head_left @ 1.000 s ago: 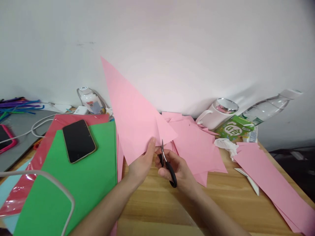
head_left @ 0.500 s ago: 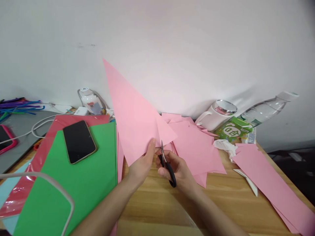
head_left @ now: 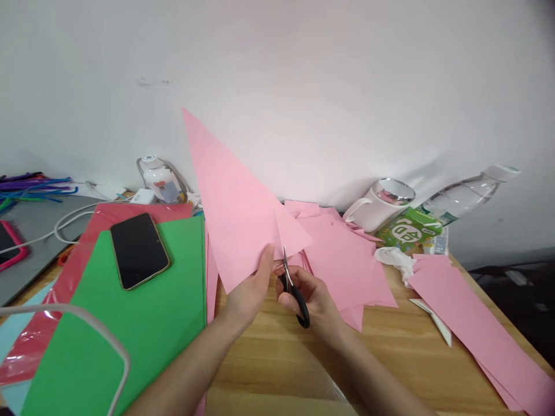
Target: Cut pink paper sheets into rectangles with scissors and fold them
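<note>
A large pink sheet of paper, folded to a point at its upper left, is raised above the table. My left hand pinches its lower edge, thumb on the near face and the other fingers hidden behind. My right hand grips a pair of black-handled scissors, blades pointing up at the sheet's lower edge. A cut splits the sheet beside the blades, and a pink flap sticks out to the right of it. Beyond my right hand lies a pile of pink paper pieces.
Left, a smartphone lies on green sheets, with a grey cable arching over them. At the back right are a white mug, a green box and a tilted plastic bottle. Pink strips lie far right.
The view has shifted very slightly. Both hands, the scissors and the pink sheet stay in nearly the same positions, with the sheet's upper tip a little lower.
</note>
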The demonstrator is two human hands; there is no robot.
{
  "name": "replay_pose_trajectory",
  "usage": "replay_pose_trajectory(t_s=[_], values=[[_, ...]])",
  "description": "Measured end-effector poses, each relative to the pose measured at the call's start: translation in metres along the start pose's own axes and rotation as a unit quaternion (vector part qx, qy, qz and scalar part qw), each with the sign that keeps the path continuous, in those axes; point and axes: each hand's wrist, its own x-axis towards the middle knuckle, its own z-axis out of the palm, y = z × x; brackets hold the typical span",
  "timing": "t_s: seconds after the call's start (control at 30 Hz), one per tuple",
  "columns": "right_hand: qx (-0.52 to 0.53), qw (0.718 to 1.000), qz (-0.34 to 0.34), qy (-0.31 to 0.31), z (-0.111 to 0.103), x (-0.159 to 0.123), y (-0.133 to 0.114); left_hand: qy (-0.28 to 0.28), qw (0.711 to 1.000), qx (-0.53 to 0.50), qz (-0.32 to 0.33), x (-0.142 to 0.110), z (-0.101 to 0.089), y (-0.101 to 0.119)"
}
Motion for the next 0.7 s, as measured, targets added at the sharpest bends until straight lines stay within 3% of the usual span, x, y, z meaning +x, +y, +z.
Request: replay_pose_trajectory(t_s=[0.23,0.7], values=[[-0.006,1.0,0.004,0.006,-0.0003,0.0001,0.0014,0.03,0.999,0.031,0.026,0.002,0.0014,-0.0043],[-0.008,1.0,-0.008,0.012,-0.001,0.0002,0.0049,0.026,0.998,0.036,0.043,-0.0009,0.0,-0.003]])
